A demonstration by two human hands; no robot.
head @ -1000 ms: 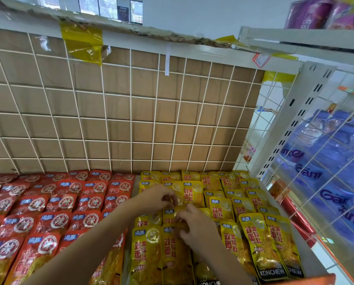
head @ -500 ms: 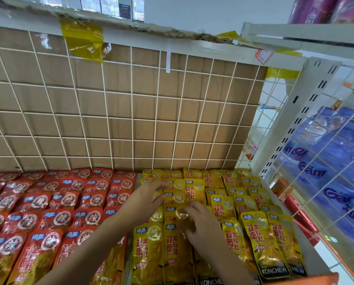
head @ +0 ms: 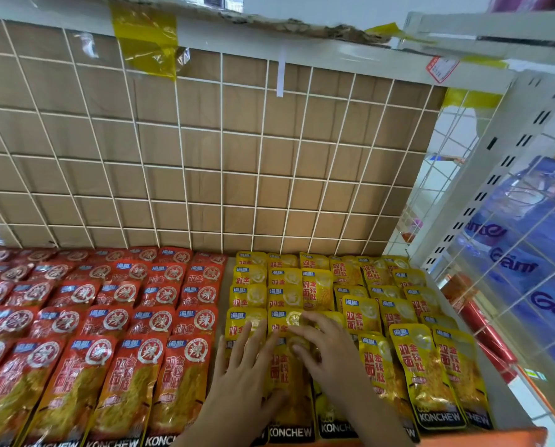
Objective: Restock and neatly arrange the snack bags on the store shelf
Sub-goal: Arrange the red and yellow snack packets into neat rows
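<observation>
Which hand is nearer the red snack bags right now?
Left. The left hand lies flat on the yellow bags, just beside the red snack bags; the right hand rests farther right on the yellow bags.

A white wire grid [head: 221, 156] is standing in front of brown cardboard [head: 200, 146], with crumpled yellow tape [head: 145, 37] hanging over its top rail and a red-and-white tag [head: 442, 68] dangling near the right corner. To the right, a white slotted upright [head: 495, 185] is rising beside blue packs [head: 527, 253] that are sitting behind wire mesh, with shiny red packages [head: 485, 330] lying below them.
</observation>
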